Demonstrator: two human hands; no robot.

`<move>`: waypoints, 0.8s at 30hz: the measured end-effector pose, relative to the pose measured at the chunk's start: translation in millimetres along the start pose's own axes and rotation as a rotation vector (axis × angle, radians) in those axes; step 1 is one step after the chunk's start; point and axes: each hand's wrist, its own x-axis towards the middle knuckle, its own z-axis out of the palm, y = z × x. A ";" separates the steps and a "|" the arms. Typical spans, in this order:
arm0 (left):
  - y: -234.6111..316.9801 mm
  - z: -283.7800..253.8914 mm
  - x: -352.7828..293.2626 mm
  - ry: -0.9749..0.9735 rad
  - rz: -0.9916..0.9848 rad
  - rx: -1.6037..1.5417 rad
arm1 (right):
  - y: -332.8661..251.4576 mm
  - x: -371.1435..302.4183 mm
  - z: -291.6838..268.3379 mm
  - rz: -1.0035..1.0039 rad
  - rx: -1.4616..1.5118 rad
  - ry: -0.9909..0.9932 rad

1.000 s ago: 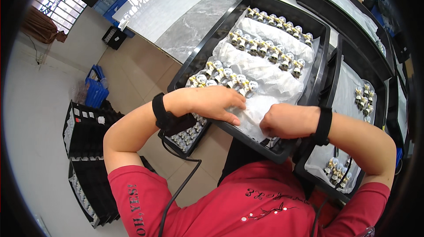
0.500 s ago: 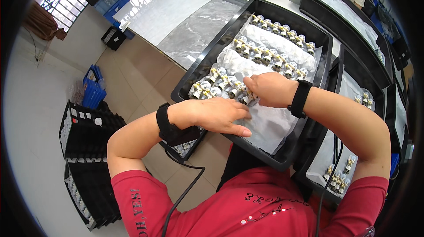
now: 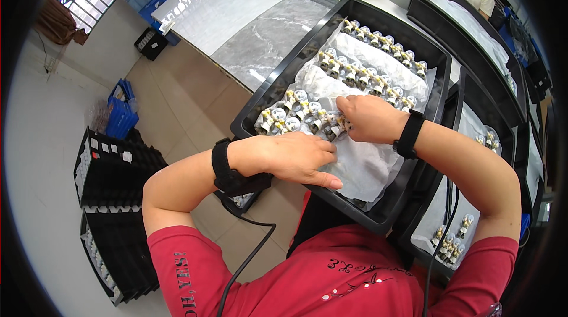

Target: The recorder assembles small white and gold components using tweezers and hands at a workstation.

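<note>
Clearly the work in hand is lining up small parts in rows on the white paper sheet (image 3: 361,166) that lines the black tray (image 3: 278,89), and doing it well looks like a matter of two things: keeping the sheet from creeping, and setting each piece snug against its neighbour. The left hand (image 3: 296,157) lies flat on the near part of the sheet, fingers spread and straight, pinching nothing; it seems best kept there as a weight so the paper does not ruck up under the row. The right hand (image 3: 367,117) is curled over the end of the nearest row of small parts (image 3: 302,117), its grip drawn together on one or two of them, though the fingertips are hidden under the hand and I cannot tell exactly how many it pinches. A light touch would be wise, since the pieces stand close together and a nudge could tip several at once. The parts themselves are little pale-yellow bodies with rounded, shiny silver-white caps, standing in three slanting rows; the two farther rows (image 3: 373,57) run toward the far corner of the tray and look full, while the nearest one ends at the right hand. The tray sits on the surface (image 3: 236,27) straight in front of the person, and another black tray (image 3: 473,122) with a few like parts lies just beside it on the right.
</note>
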 end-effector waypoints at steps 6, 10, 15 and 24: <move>-0.4 2.5 1.3 0.014 -0.008 0.017 | 2.0 -1.7 7.3 -0.154 -0.025 0.128; 3.0 0.4 2.2 0.005 -0.039 0.015 | 3.9 -1.1 2.6 -0.068 0.059 0.025; 3.0 0.4 2.5 -0.011 -0.038 0.052 | 0.7 4.0 -2.3 -0.027 0.097 -0.012; 3.2 -0.9 2.7 -0.011 -0.021 0.050 | 11.7 28.2 -3.7 -0.094 0.095 -0.069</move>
